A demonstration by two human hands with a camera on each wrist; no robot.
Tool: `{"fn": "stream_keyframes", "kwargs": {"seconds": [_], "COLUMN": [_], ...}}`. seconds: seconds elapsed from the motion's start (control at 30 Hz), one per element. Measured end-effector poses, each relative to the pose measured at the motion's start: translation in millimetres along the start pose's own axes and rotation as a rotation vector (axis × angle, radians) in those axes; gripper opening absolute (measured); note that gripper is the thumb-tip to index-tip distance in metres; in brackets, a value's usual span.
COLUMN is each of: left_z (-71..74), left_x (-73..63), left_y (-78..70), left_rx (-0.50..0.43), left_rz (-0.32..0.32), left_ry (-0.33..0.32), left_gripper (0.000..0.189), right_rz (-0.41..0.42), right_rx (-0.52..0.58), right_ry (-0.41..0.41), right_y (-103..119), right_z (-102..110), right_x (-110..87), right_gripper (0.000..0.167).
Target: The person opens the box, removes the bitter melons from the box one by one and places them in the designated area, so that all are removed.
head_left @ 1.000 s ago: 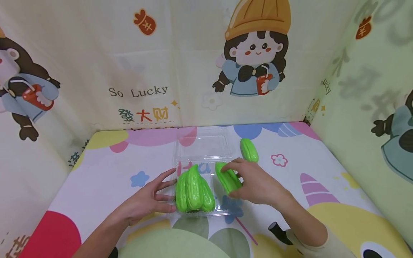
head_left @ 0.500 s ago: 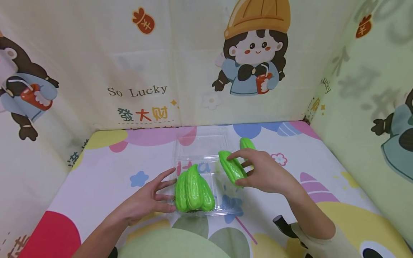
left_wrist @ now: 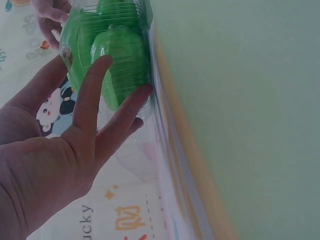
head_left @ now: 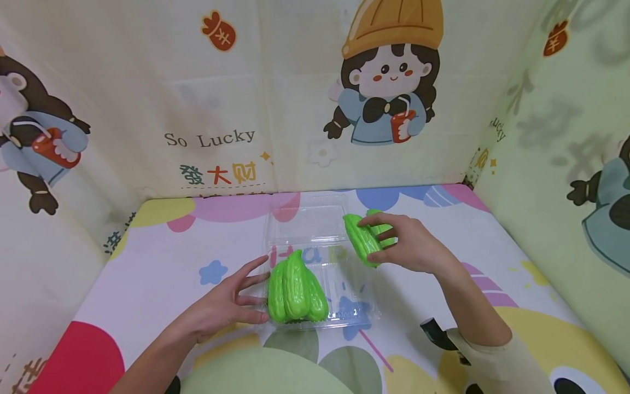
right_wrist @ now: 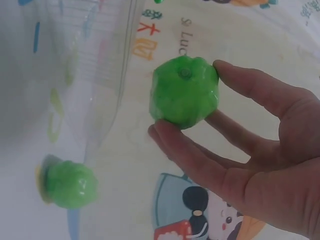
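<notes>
In the head view, a clear plastic clamshell box [head_left: 351,314] lies with its lid [head_left: 310,219] folded back. Several glossy green ribbed gourds [head_left: 295,290] are bunched in its left half. My left hand [head_left: 221,303] is at the box's left side with fingers spread; in the left wrist view its fingertips touch the clear wall. Above the table, right of the lid, my right hand [head_left: 408,241] pinches one ribbed gourd [head_left: 361,239] between thumb and fingers. In the right wrist view the held gourd [right_wrist: 184,92] shows end-on. Another gourd [right_wrist: 72,184] lies on the table, partly hidden in the head view.
A patterned cloth [head_left: 162,262] covers the table. Printed curtains [head_left: 295,98] hang at the back and both sides. The box's right half shows the cloth print through its bottom.
My right hand has lifted the gourd out of the box's right half and carried it up, back and right, toward the gourd on the table. My left hand has stayed put.
</notes>
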State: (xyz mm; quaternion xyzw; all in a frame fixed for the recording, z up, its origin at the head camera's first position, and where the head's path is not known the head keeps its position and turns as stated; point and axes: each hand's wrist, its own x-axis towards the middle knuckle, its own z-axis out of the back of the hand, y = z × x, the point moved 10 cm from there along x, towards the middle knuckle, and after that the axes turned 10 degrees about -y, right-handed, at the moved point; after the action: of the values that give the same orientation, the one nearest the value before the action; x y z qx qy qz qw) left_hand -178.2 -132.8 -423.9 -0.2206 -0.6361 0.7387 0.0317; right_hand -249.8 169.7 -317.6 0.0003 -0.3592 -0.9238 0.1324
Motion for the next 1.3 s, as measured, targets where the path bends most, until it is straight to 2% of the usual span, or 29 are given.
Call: {"fn": "stream_keyframes", "kwargs": {"seconds": [0.73, 1.03, 1.3], "left_z": [-0.9, -0.7, -0.8], "left_x": [-0.8, -0.5, -0.5], "left_y": [-0.7, -0.6, -0.1], "left_rx": [-0.01, -0.01, -0.015], "left_rz": [0.003, 0.005, 0.008], "left_ry": [0.007, 0.002, 0.002], "left_gripper": [0.113, 0.113, 0.113], "right_rz": [-0.086, -0.19, -0.237], "right_rx": [0.078, 0.078, 0.083], "right_ry": [-0.089, -0.104, -0.138], "right_y": [-40, -58, -76], "right_z": [25, 28, 36], "right_x": [21.0, 25.0, 29.4], "right_gripper": [0.064, 0.066, 0.068]}}
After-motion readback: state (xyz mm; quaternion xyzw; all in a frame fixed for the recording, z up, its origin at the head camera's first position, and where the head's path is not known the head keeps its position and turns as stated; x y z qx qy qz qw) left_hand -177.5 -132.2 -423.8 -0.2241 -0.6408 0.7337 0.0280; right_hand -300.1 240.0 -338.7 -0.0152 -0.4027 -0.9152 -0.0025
